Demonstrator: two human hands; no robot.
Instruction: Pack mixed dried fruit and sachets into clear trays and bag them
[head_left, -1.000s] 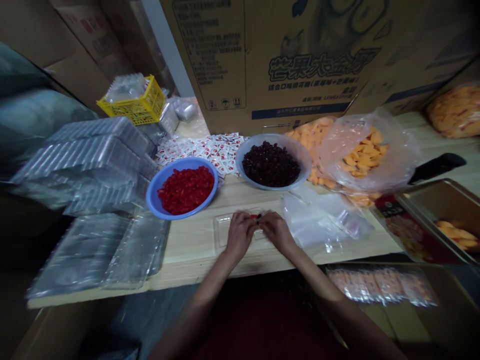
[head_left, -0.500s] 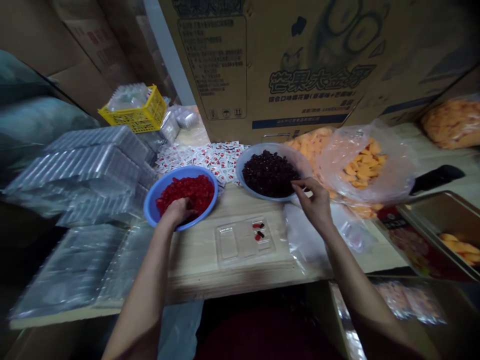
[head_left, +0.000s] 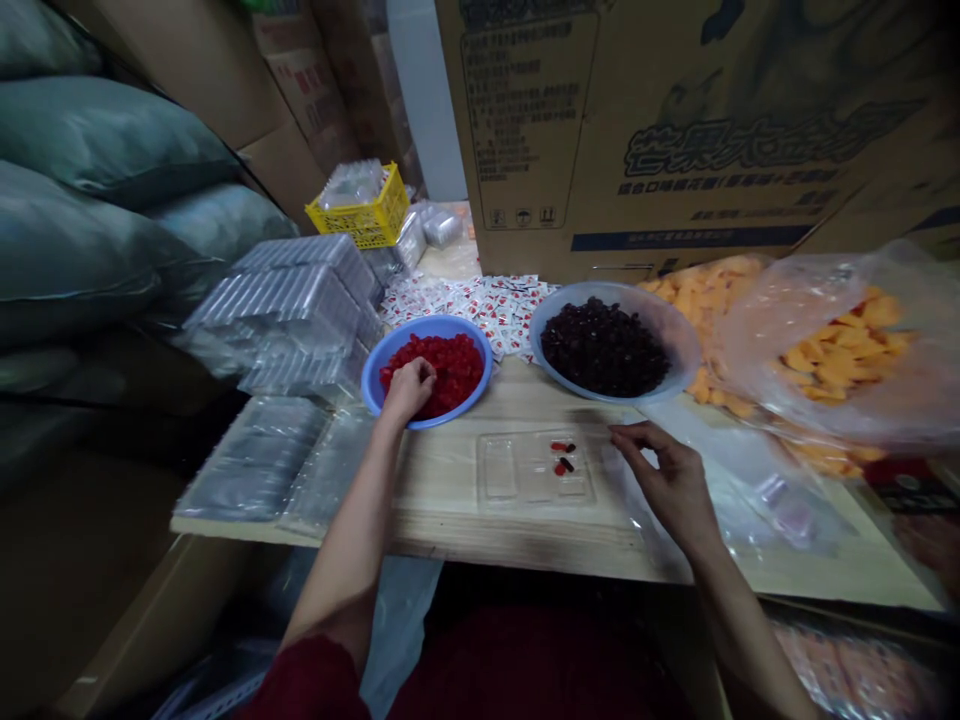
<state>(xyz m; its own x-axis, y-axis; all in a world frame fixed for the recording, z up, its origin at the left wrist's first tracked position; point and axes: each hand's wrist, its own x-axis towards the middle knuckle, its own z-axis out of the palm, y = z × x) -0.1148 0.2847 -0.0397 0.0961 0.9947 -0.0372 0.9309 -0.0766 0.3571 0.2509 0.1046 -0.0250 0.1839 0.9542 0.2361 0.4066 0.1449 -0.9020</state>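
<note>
Plastic tray [head_left: 534, 488] lies flat on the worktop [head_left: 450, 490], unheld by either hand. Red pieces [head_left: 559, 469] and dark pieces [head_left: 567, 465] sit in its right-hand portion. Left hand [head_left: 409, 390]: within the blue bowl [head_left: 373, 392], beyond the tray to its left, fingers curled over a red heap [head_left: 457, 362]; whether a piece is pinched cannot be told. Right hand [head_left: 670, 480]: just right of the tray, thumb and forefinger tips pressed together; any piece between them is too small to confirm. Pale bowl [head_left: 681, 335] stands beyond the tray, to its right. Caution: the tray appears light, so a brushing wrist could slide it and dislodge the pieces. A loose pinch could drop a piece beside the tray.
</note>
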